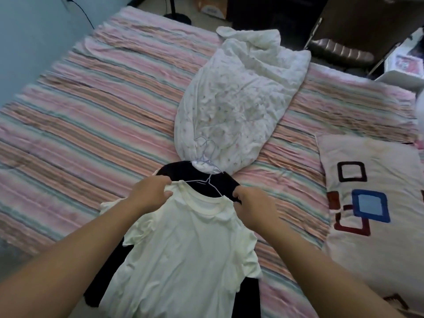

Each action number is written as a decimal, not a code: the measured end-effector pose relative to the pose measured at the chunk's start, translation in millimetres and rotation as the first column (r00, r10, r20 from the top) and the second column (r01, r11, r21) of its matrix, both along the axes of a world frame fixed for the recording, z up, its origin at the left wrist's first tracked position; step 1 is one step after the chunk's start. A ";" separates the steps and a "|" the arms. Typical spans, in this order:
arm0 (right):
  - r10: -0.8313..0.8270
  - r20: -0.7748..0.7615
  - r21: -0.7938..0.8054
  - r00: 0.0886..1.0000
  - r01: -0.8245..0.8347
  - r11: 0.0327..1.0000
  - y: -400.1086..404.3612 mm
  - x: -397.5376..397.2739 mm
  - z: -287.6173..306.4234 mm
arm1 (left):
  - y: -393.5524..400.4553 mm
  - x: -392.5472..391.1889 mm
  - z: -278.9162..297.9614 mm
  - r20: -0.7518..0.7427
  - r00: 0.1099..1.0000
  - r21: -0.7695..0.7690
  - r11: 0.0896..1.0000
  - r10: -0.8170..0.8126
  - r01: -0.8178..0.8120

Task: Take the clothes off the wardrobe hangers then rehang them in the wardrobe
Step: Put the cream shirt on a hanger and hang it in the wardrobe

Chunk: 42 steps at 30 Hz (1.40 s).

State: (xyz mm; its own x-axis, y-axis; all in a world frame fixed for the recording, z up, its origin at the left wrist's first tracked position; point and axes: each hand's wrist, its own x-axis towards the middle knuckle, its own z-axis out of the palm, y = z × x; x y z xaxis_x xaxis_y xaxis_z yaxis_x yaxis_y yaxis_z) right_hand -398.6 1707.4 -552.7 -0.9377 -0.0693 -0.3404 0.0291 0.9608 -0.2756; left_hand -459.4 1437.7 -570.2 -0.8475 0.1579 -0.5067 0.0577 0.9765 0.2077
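The bed (pixel 91 111) under its pink, green and brown striped cover fills most of what I see, and I use it as my worktop because the clothes can lie flat there while I free them; a white bundled quilt (pixel 238 97) lies down its middle, and a pale pillow (pixel 371 203) with coloured squares sits at its right edge, well apart from my work; near the bed's near edge, at the middle, a black garment (pixel 206 182) lies spread, and on top of it my cream T-shirt (pixel 183 260) lies face up with its collar toward the quilt.

Thin wire hangers (pixel 207 161) lie with their hooks on the foot of the quilt; one wire arm runs down into the T-shirt's neck opening, so I judge that the shirt is not yet off its hanger; how many hangers there are I cannot tell for sure.

My left hand (pixel 152 191) pinches the T-shirt's left shoulder seam beside the collar, fingers curled into the cloth; my right hand (pixel 254 206) grips the shirt's right shoulder, fingers curled under the edge where cream meets black; I hold both shoulders so that I can stretch the neck wide and slip the cloth off the wire without snagging; the thin wire may catch the collar ribbing, so the pull should be gentle and even.
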 end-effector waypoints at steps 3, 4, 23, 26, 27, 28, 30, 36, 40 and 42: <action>0.005 0.010 0.014 1.000 -0.005 1.000 -1.0 -13.1 -59.3 | 4.6 -7.0 -57.2 0.064 0.997 0.040 0.998 0.041 -0.044; 0.001 0.021 0.023 1.000 -0.001 1.000 -1.7 -16.7 -77.5 | 4.4 -9.0 -75.2 0.077 0.996 0.037 0.998 0.049 -0.052; -0.302 0.202 -0.077 0.932 0.323 0.943 -14.7 -36.8 -265.9 | 1.1 -61.7 -248.1 -0.061 0.995 -0.080 0.993 0.077 -0.082; -0.377 0.186 -0.101 0.907 0.399 0.911 -15.9 -38.1 -269.1 | 3.3 -58.4 -250.1 -0.157 0.982 -0.013 0.994 0.106 -0.110; -0.398 0.182 -0.128 0.899 0.423 0.897 -16.3 -37.5 -268.8 | 2.9 -55.8 -248.9 -0.171 0.976 0.026 0.991 0.133 -0.130; -0.415 0.178 -0.157 0.893 0.442 0.883 -16.6 -36.4 -267.5 | 2.5 -51.5 -246.5 -0.178 0.970 0.075 0.985 0.168 -0.157; -0.446 0.164 -0.219 0.880 0.473 0.853 -16.4 -35.7 -261.8 | 3.8 -40.8 -237.3 -0.205 0.947 0.188 0.960 0.246 -0.209; -0.442 0.138 -0.378 0.887 0.459 0.804 -21.1 -31.5 -227.8 | 1.6 5.9 -191.4 -0.220 0.880 0.474 0.835 0.421 -0.281; -0.412 0.075 -0.486 0.908 0.394 0.780 -26.2 -15.3 -187.0 | -7.5 31.3 -148.8 -0.204 0.852 0.550 0.776 0.482 -0.307; -0.389 0.036 -0.536 0.920 0.346 0.770 -31.3 -3.4 -163.2 | -12.7 42.3 -126.7 -0.214 0.851 0.573 0.767 0.480 -0.289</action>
